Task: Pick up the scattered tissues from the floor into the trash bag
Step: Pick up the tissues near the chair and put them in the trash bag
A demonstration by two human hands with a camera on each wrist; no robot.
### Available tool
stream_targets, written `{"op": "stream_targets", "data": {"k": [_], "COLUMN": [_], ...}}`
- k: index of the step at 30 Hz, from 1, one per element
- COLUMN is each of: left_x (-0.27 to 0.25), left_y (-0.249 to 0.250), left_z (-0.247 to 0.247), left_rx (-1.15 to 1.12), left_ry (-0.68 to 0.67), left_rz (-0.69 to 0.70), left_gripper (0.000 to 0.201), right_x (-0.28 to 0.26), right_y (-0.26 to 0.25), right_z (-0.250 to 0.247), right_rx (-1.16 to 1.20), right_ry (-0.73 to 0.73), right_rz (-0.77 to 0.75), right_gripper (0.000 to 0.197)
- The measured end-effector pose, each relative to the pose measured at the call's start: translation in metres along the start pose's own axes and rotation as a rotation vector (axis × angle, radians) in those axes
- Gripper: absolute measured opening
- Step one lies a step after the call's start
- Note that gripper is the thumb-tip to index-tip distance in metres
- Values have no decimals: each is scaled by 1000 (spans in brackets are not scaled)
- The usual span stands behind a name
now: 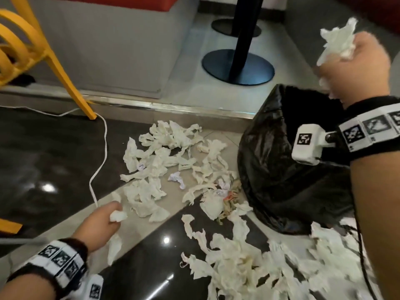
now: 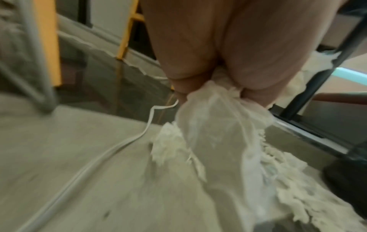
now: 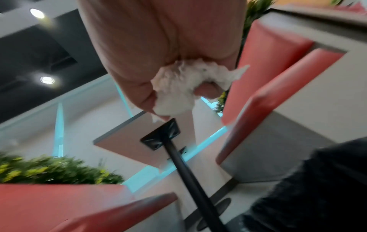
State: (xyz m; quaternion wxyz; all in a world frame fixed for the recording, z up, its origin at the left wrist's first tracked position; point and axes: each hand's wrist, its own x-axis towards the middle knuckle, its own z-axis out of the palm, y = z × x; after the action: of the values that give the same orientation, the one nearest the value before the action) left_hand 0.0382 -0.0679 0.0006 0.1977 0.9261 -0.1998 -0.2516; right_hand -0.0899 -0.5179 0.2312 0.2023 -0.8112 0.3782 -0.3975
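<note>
Several crumpled white tissues (image 1: 171, 152) lie scattered over the floor, with a second heap (image 1: 255, 263) nearer me. A black trash bag (image 1: 279, 161) stands open at the right. My right hand (image 1: 355, 63) is raised above the bag's mouth and grips a wad of tissue (image 1: 337, 42), the same wad (image 3: 178, 87) showing in the right wrist view. My left hand (image 1: 104, 219) is low at the left edge of the pile, gripping a tissue (image 1: 118, 216) that trails down from the fist as a long tissue (image 2: 214, 133) in the left wrist view.
A white cable (image 1: 104, 148) snakes across the floor just left of my left hand. A yellow chair leg (image 1: 71, 87) stands at the step's metal edge (image 1: 173, 107). A black table post with a round base (image 1: 238, 66) stands behind the bag.
</note>
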Motion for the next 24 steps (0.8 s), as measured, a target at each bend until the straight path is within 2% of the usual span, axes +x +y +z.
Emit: {"op": "stream_targets", "data": {"k": [2, 4, 6, 7, 8, 9, 11, 14, 16, 18, 21, 24], "left_x": [3, 10, 19, 22, 24, 26, 34, 45, 47, 43, 49, 59], "left_y": [27, 62, 104, 128, 156, 186, 254, 366, 433, 486, 517, 503], "left_z": [-18, -36, -52, -59, -65, -68, -70, -59, -41, -19, 14, 21], "left_rx": [28, 42, 16, -27, -79, -133, -220, -160, -174, -95, 200, 425], "left_ry": [1, 5, 1, -9, -19, -28, -15, 26, -2, -60, -200, -279], "left_rz": [47, 74, 64, 66, 83, 117, 216, 449, 547, 633, 677, 712], "left_gripper": [24, 22, 27, 32, 37, 41, 46, 54, 56, 59, 65, 53], "right_x": [7, 1, -6, -6, -3, 4, 22, 42, 50, 50, 48, 45], "right_y": [36, 65, 86, 92, 94, 96, 97, 90, 87, 79, 73, 73], "right_z": [-8, -7, -4, -5, -10, -16, -35, -61, -77, -91, -103, -99], "right_rx": [-147, -318, -466, -486, -461, -388, -165, 169, 294, 362, 457, 470], "right_ry": [-75, -315, -582, -648, -645, -594, -371, -67, 55, 127, 134, 109], "right_rz": [145, 301, 307, 285, 273, 271, 289, 297, 278, 272, 220, 206], "right_gripper": [46, 60, 64, 61, 57, 53, 41, 25, 15, 14, 19, 21]}}
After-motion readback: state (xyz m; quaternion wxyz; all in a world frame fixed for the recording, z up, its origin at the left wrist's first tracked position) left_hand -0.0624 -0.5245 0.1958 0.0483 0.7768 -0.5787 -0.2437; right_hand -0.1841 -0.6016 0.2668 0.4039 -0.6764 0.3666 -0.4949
